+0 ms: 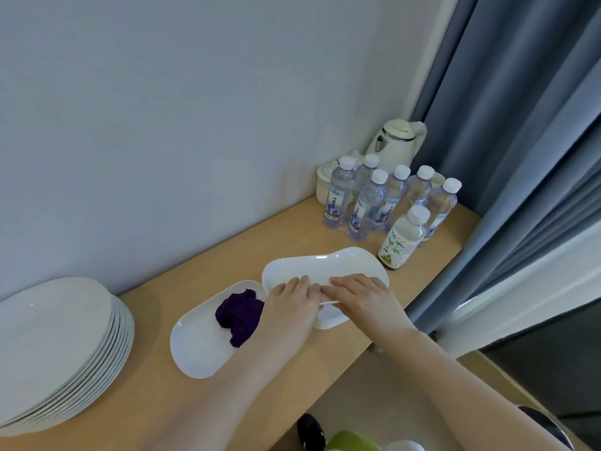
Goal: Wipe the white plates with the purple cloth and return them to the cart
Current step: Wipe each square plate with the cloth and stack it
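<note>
A white oblong plate [325,266] is gripped at its near rim by the left hand [292,304] and right hand [364,299], beside a second plate [195,346] bearing the crumpled purple cloth [239,315].

open wood between the stack [61,346] on my left and the plate with the cloth [239,312], room to pass there. bare strip along the wall behind both oval plates. right end is blocked: bottles [383,203] and kettle [398,146] fill the corner, nearest bottle just beside the far plate [325,265]. curtain [520,125] closes off the right side.
</note>
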`<state>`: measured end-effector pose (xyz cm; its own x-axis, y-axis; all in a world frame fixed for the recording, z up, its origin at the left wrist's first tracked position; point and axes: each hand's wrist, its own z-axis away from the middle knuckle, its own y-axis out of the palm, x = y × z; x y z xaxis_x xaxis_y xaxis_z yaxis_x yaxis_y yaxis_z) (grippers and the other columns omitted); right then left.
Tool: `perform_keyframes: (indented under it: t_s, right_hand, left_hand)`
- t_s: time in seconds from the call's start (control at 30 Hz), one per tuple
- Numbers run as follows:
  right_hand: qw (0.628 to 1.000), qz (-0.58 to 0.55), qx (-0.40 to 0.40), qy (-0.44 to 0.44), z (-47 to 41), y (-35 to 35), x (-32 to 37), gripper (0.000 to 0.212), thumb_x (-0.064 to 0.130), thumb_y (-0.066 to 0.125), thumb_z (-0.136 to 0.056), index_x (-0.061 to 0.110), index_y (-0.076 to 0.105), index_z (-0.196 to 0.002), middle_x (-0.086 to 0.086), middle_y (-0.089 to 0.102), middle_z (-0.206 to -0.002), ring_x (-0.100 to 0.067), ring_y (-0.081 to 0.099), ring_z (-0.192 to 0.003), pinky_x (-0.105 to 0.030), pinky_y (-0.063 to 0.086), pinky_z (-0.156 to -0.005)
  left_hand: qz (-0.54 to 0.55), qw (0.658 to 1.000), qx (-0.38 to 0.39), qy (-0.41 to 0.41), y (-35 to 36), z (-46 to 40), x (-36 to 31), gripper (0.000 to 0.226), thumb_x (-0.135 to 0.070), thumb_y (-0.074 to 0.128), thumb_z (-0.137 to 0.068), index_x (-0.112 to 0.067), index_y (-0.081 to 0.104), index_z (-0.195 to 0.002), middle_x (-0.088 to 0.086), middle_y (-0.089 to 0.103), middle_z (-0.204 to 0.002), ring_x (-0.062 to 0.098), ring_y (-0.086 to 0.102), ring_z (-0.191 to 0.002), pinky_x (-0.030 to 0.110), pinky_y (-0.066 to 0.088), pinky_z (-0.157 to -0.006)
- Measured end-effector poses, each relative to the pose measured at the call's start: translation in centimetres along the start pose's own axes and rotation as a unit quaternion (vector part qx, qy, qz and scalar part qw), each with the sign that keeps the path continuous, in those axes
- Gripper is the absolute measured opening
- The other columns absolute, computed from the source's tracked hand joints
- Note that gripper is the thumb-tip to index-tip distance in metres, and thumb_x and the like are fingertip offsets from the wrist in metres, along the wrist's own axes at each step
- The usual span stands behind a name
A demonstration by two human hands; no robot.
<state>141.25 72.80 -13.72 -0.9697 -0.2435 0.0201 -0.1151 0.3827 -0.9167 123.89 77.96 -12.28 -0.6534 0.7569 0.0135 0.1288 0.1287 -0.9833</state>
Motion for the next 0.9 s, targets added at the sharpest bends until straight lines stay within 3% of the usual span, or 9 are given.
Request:
perform_keyframes:
  t_s: [0.07, 0.23, 0.3, 0.37, 0.5, 0.63, 0.8, 0.83, 0.9]
  right_hand:
    - [1.0, 0.012, 0.002, 0.009, 0.5, 0.0, -0.7, 0.048, 0.02, 0.092, -0.052, 0.027, 0.074, -0.096, 0.005, 0.073, -0.097, -0.017, 0.07, -0.083, -0.028, 0.055, -0.063]
    - [0.999, 0.033, 0.0, 0.029, 1.3, 0.3, -2.2, 0.043, 0.021, 0.091, -0.055, 0.028, 0.075, -0.094, 0.006, 0.073, -0.097, -0.017, 0.07, -0.083, -0.029, 0.056, -0.068]
    - [0.999, 0.033, -0.004, 0.038, 1.6, 0.6, -2.6, 0.041, 0.021, 0.091, -0.055, 0.027, 0.075, -0.092, 0.005, 0.073, -0.095, -0.017, 0.07, -0.082, -0.029, 0.056, -0.069]
    - [0.998, 0.028, -0.004, 0.048, 1.8, 0.9, -3.0, 0.04, 0.021, 0.091, -0.055, 0.027, 0.075, -0.091, 0.004, 0.073, -0.093, -0.018, 0.07, -0.081, -0.03, 0.056, -0.071]
    - [0.998, 0.017, 0.008, 0.06, 2.3, 1.6, -3.8, 0.038, 0.02, 0.09, -0.056, 0.026, 0.074, -0.09, 0.003, 0.072, -0.092, -0.019, 0.07, -0.082, -0.031, 0.055, -0.076]
    - [0.997, 0.007, 0.026, 0.075, 2.5, 1.8, -4.1, 0.038, 0.019, 0.09, -0.054, 0.026, 0.075, -0.088, 0.002, 0.072, -0.09, -0.019, 0.07, -0.081, -0.031, 0.055, -0.076]
    - [0.996, -0.001, 0.031, 0.089, 2.6, 2.1, -4.3, 0.042, 0.016, 0.09, -0.051, 0.022, 0.076, -0.089, -0.001, 0.073, -0.093, -0.02, 0.071, -0.083, -0.034, 0.056, -0.078]
    - [0.995, 0.0, 0.037, 0.096, 2.7, 2.0, -4.3, 0.044, 0.016, 0.091, -0.05, 0.021, 0.076, -0.091, -0.002, 0.073, -0.094, -0.02, 0.071, -0.084, -0.035, 0.056, -0.079]
    - [0.991, 0.007, 0.061, 0.115, 2.7, 2.1, -4.4, 0.047, 0.016, 0.091, -0.049, 0.02, 0.075, -0.093, -0.004, 0.073, -0.098, -0.021, 0.071, -0.087, -0.039, 0.055, -0.082]
  left_hand:
    - [0.007, 1.0, -0.02, 0.004, 0.8, -0.7, -0.6, 0.038, -0.034, 0.091, -0.052, -0.013, 0.076, -0.081, 0.005, 0.07, -0.074, 0.017, 0.069, -0.066, 0.022, 0.054, -0.053]
    - [0.006, 1.0, -0.022, -0.009, 2.3, -1.9, -1.8, 0.038, -0.03, 0.089, -0.058, -0.013, 0.075, -0.088, 0.003, 0.07, -0.079, 0.019, 0.069, -0.073, 0.024, 0.054, -0.058]
    - [0.023, 0.999, 0.018, -0.015, 2.8, -2.3, -2.3, 0.036, -0.025, 0.078, -0.075, -0.01, 0.069, -0.106, 0.007, 0.068, -0.096, 0.022, 0.067, -0.089, 0.029, 0.054, -0.071]
    - [0.025, 0.998, 0.056, -0.017, 3.4, -2.4, -2.8, 0.036, -0.024, 0.054, -0.095, -0.009, 0.054, -0.128, 0.009, 0.06, -0.116, 0.026, 0.058, -0.109, 0.035, 0.049, -0.086]
    - [0.023, 0.997, 0.067, -0.043, 3.3, -2.7, -3.7, 0.035, -0.029, 0.064, -0.089, -0.009, 0.063, -0.117, 0.005, 0.067, -0.102, 0.023, 0.065, -0.095, 0.032, 0.054, -0.074]
    - [0.023, 0.994, 0.094, -0.048, 4.2, -3.0, -4.5, 0.044, -0.028, 0.037, -0.102, -0.009, 0.034, -0.142, 0.007, 0.048, -0.132, 0.027, 0.043, -0.126, 0.036, 0.039, -0.099]
    - [0.018, 0.99, 0.113, -0.087, 3.7, -2.9, -5.2, 0.053, -0.022, 0.071, -0.082, -0.01, 0.053, -0.131, 0.008, 0.058, -0.125, 0.026, 0.054, -0.119, 0.034, 0.047, -0.095]
    - [0.017, 0.989, 0.114, -0.091, 4.0, -3.0, -5.3, 0.052, -0.022, 0.068, -0.085, -0.01, 0.05, -0.133, 0.009, 0.054, -0.129, 0.027, 0.05, -0.123, 0.035, 0.044, -0.098]
    - [0.042, 0.987, 0.133, -0.085, 5.1, -3.2, -5.6, 0.049, -0.022, 0.043, -0.1, -0.006, 0.029, -0.144, 0.012, 0.033, -0.147, 0.028, 0.028, -0.138, 0.038, 0.027, -0.111]
